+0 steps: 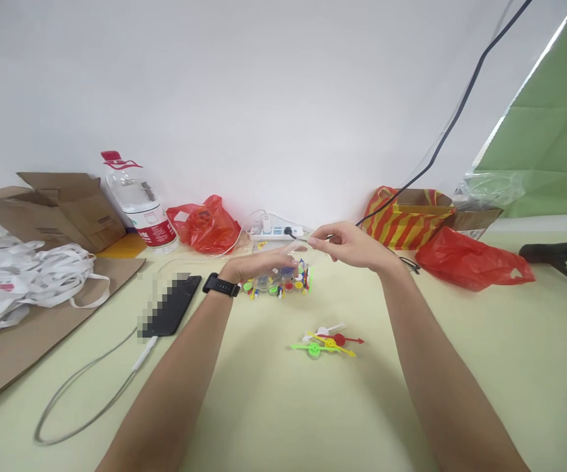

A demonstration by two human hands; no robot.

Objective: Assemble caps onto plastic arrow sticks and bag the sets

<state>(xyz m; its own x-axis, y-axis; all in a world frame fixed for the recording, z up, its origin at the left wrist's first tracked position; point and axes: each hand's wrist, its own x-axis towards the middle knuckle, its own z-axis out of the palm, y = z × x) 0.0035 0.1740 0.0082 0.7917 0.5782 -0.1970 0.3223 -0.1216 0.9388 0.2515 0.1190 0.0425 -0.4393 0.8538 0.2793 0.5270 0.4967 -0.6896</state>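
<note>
My left hand (263,263), with a black band on its wrist, is closed on a thin clear plastic bag (293,248). Opposite it, my right hand (347,246) pinches the bag's edge between thumb and fingers. Several coloured arrow spinners (299,286) lie in a pile just behind and below my left hand, partly covered by clear plastic. Nearer to me, a small overlapping group holds a green spinner (314,350), a yellow spinner (331,343), a red spinner (341,339) and a white spinner (322,332).
A power strip (276,232) sits against the wall. On the left are a phone (172,307) with its cable, a large bottle (148,213), white straps (32,275) and a cardboard box (67,210). Red plastic bags (474,259) and a striped bag (406,223) stand right.
</note>
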